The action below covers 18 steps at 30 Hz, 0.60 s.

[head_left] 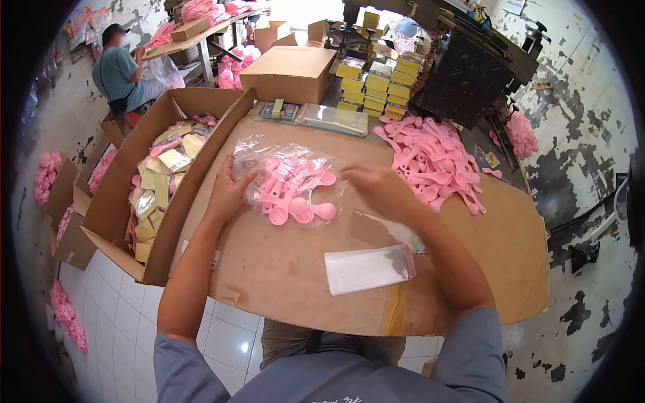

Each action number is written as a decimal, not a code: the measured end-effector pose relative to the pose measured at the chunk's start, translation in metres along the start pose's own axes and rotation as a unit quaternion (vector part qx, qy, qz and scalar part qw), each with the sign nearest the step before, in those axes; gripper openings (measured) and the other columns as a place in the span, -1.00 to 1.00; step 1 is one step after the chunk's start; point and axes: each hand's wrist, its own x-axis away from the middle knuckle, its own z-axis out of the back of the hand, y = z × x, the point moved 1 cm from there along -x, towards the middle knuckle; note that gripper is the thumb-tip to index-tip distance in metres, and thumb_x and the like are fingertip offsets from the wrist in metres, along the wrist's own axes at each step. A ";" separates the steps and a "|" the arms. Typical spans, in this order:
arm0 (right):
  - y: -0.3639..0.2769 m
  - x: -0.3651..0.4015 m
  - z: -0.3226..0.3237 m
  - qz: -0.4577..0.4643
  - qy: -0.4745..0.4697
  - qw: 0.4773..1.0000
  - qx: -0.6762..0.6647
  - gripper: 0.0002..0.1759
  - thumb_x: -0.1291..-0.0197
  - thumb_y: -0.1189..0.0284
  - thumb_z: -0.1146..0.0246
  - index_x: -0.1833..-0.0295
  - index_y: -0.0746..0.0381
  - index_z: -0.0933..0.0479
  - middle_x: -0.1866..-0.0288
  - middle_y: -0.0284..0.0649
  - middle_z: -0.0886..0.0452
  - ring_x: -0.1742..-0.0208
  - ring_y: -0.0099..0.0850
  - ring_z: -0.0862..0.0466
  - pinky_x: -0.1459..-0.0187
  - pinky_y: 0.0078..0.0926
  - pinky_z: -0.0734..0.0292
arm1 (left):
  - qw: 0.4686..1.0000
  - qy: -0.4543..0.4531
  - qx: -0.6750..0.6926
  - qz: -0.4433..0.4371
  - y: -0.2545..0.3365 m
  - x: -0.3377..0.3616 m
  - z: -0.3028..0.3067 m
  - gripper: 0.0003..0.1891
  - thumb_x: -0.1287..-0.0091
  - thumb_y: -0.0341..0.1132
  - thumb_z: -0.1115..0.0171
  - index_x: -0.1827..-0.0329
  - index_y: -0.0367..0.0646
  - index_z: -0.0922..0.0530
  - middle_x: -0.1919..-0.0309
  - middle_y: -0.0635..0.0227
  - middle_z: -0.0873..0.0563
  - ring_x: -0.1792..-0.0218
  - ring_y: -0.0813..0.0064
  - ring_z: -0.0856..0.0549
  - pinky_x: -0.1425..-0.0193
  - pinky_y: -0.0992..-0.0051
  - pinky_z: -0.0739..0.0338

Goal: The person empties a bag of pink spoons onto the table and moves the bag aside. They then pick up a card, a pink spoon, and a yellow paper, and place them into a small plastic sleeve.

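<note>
A clear plastic bag (pixel 252 158) with several pink spoons (pixel 300 209) in and under it lies on the cardboard-covered table. My left hand (pixel 230 191) grips the bag's left side, thumb toward the spoons. At the bag's right edge, the fingers of my right hand (pixel 376 188) are curled and pinch the film; they are slightly blurred. Below that hand is a stack of flat clear bags (pixel 369 269), and a loose clear sleeve (pixel 376 230) lies just above the stack. A large heap of pink spoons (pixel 433 161) sits beyond my right hand.
A long open carton (pixel 111 232) at left holds packed spoons and yellowish cards. Stacks of yellow-edged cards (pixel 376 84), a closed cardboard box (pixel 289 70) and a clear plastic pack (pixel 332 119) stand at the back. A dark machine (pixel 463 80) is behind the heap. Another person (pixel 124 70) sits far left.
</note>
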 end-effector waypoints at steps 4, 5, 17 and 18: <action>0.002 -0.027 -0.059 0.059 0.024 0.987 0.145 -0.80 -0.17 0.48 -0.33 0.08 0.26 -0.69 -0.04 -0.15 -0.72 -0.19 -0.18 -0.65 -0.25 -0.24 -0.52 | 1.000 -0.007 -0.015 -0.011 0.006 0.001 0.000 -0.39 -0.45 -0.40 -0.35 -0.49 -0.41 -0.32 -0.29 0.08 -0.63 -0.25 0.41 -0.65 -0.32 0.43 -0.55; 0.010 -0.033 -0.066 0.045 -0.004 0.982 0.182 -0.78 -0.15 0.48 -0.34 0.08 0.25 -0.70 -0.03 -0.16 -0.71 -0.18 -0.19 -0.65 -0.23 -0.25 -0.53 | 1.000 0.004 -0.020 -0.006 0.009 0.002 -0.002 -0.38 -0.45 -0.40 -0.35 -0.49 -0.42 -0.31 -0.29 0.07 -0.62 -0.25 0.40 -0.65 -0.33 0.43 -0.54; -0.005 -0.006 0.064 -0.104 -0.103 0.985 0.088 -0.83 -0.17 0.47 -0.39 0.15 0.28 -0.63 0.12 -0.12 -0.64 0.05 -0.08 -0.67 0.01 -0.19 -0.58 | 1.000 0.010 -0.013 0.015 -0.006 -0.001 0.004 -0.22 -0.43 -0.37 -0.38 -0.56 -0.56 -0.15 -0.41 -0.06 -0.52 -0.36 0.33 -0.58 -0.43 0.43 -0.46; -0.002 0.002 0.085 -0.170 -0.098 0.976 0.089 -0.81 -0.17 0.46 -0.39 0.13 0.28 -0.63 0.11 -0.10 -0.64 0.06 -0.06 -0.67 0.01 -0.20 -0.57 | 1.000 0.010 -0.015 0.016 -0.008 -0.002 0.005 -0.20 -0.43 -0.37 -0.38 -0.57 -0.57 -0.13 -0.42 -0.07 -0.50 -0.37 0.32 -0.57 -0.44 0.43 -0.46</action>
